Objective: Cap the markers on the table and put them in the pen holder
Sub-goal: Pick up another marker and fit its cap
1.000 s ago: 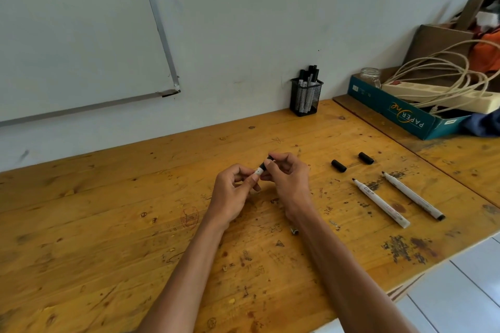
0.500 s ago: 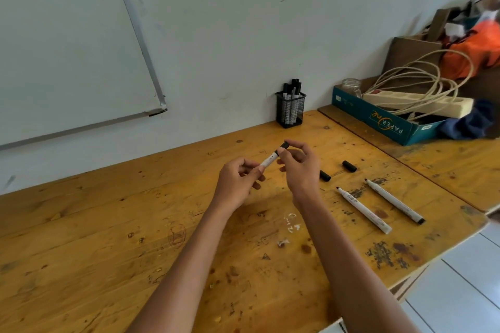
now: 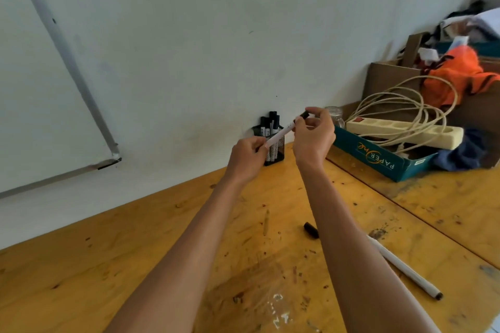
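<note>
Right hand [image 3: 313, 138]: raised above the table, fingers curled, thumb and forefinger pinched on the black cap [image 3: 305, 114] at the upper end of a white marker [image 3: 280, 134]. Left hand [image 3: 246, 155]: closed round the marker's lower end, at 8 o'clock from the right hand. Marker tilted, cap end high toward 2 o'clock; cap seated on the barrel (how fully cannot be told).

Pen holder [image 3: 276, 150]: black mesh cup, against the wall, directly behind the hands and partly hidden by them; several capped markers stand in it.

Loose cap [image 3: 311, 230]: black, lying on the table at 6 o'clock from the right hand, just beside the right forearm. Second marker [image 3: 405, 269]: white, lying flat at 5 o'clock, dark tip bare, pointing toward the near table edge; upper end hidden behind the forearm.

Table [image 3: 135, 265]: yellow wood, scratched and stained, open surface at 7 to 9 o'clock.

At 3 o'clock: teal box [image 3: 378, 159] holding a power strip [image 3: 400, 130] and coiled cable; glass jar [image 3: 335, 116] behind the right hand.

Wall: pale, with whiteboard [image 3: 32, 103] at 9 o'clock.
</note>
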